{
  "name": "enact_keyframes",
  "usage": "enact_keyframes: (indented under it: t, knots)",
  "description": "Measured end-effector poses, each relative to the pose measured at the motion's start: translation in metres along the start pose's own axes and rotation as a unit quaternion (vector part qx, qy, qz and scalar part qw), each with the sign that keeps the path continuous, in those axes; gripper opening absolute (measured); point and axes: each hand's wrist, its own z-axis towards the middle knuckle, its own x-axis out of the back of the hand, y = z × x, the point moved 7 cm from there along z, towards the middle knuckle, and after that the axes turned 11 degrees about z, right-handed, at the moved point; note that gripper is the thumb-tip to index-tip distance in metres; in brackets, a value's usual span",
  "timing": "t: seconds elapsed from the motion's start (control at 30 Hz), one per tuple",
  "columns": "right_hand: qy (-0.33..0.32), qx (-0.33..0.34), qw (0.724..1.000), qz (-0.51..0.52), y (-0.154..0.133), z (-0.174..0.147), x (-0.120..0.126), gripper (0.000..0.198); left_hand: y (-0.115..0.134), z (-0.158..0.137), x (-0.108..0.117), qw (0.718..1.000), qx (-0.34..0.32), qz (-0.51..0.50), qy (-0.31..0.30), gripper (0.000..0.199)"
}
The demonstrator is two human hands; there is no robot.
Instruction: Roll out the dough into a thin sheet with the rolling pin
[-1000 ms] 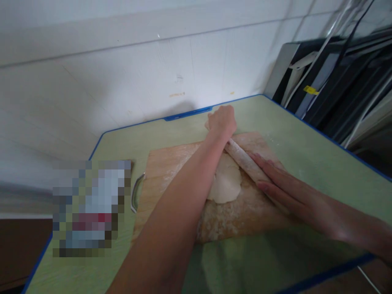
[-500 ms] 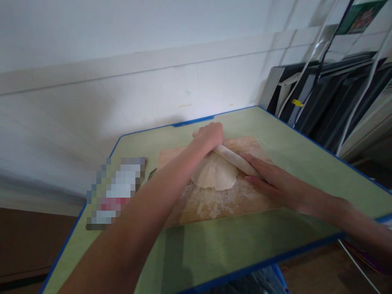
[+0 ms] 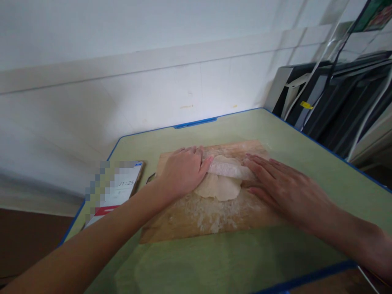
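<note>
Swung crosswise, the flour-white cylindrical rolling pin (image 3: 226,168) now spans the flat cream dough (image 3: 219,190), right hand (image 3: 284,188) straight-fingered, left hand (image 3: 185,169) unclear in grip.

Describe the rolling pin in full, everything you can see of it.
The rolling pin is a slim, pale cylinder, whitened as if by flour; it may be wood. It lies nearly crosswise over the dough, its right side slightly nearer the viewer, above the wooden board. The left hand and right hand rest on its two sides, hiding both ends.
</note>
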Motion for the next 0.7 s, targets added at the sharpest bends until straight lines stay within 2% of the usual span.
enact_keyframes:
  t: [0.1, 0.27, 0.43, 0.6, 0.7]
  knots:
    - [-0.003, -0.025, 1.000, 0.004, 0.011, 0.006, -0.006, 0.048, -0.001, 0.011, -0.002, 1.000, 0.016, 0.000, 0.006, 0.049]
    - [-0.048, -0.071, 0.994, 0.069, 0.039, 0.015, -0.024, 0.054, -0.004, 0.034, -0.008, 1.000, 0.030, 0.002, -0.001, 0.052]
    - [-0.098, -0.096, 0.985, 0.108, 0.062, 0.026, -0.040, 0.064, -0.010, 0.053, -0.020, 0.998, 0.030, -0.043, -0.026, 0.046]
    - [-0.153, -0.153, 0.964, 0.158, 0.088, 0.034, -0.053, 0.074, -0.019, 0.076, -0.032, 0.992, 0.057, -0.103, -0.035, 0.046]
    - [-0.174, -0.163, 0.955, 0.176, 0.102, 0.040, -0.062, 0.074, -0.022, 0.095, -0.040, 0.989, 0.071, -0.125, -0.041, 0.048]
